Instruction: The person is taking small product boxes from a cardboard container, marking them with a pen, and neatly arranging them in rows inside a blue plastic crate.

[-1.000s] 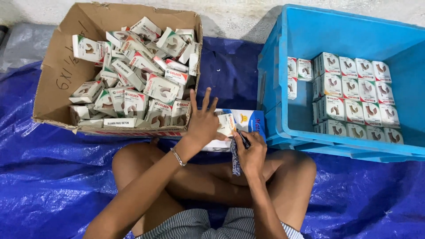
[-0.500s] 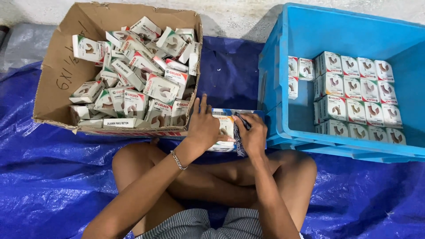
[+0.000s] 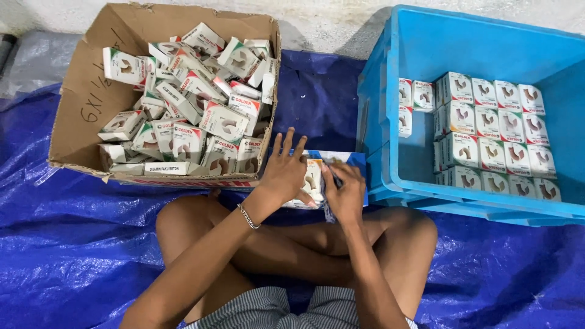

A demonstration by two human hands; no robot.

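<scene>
Over the crossed legs, the left hand (image 3: 285, 173) lies flat, fingers spread, on a pack of small boxes (image 3: 314, 183) that rests on the blue tarp (image 3: 73, 244). Its right end is gripped by the right hand (image 3: 344, 194), fingers curled. Beyond sit a cardboard box (image 3: 79, 97) of loose cartons and a blue crate (image 3: 378, 122) with stacked rows.

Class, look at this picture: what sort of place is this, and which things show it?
Probably an informal packing area on a floor: a blue tarpaulin underfoot, a cardboard carton heaped with small boxes, and a blue plastic crate holding neat rows of them.
</scene>
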